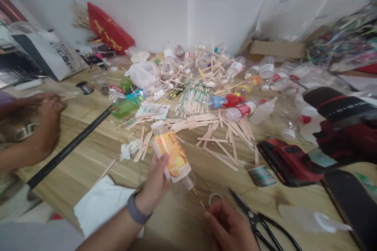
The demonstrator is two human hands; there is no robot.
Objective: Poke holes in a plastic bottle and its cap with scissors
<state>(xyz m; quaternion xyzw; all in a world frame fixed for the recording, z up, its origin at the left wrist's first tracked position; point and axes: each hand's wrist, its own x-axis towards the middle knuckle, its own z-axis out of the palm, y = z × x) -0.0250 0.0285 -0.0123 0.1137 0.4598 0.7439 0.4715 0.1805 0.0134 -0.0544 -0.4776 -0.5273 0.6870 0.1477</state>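
Wood-grained tabletop (97,137) set against a pale wall (153,0), head view. Clear bottle (173,153) with a yellow-orange label lies tilted in the grip of the left hand (156,184), thumb across the label; its white cap points away from the wearer, its base toward the right hand (228,219). Right hand, below and to the right of the bottle, pinches a thin stick (200,200) whose far end meets the base; whether it enters cannot be told. Pale loop (216,197) beside the right fingertips. Black scissors (251,215) lie just right of that hand; loose wooden sticks (197,121) spread beyond the bottle. Another person's hands (51,106) rest at far left.
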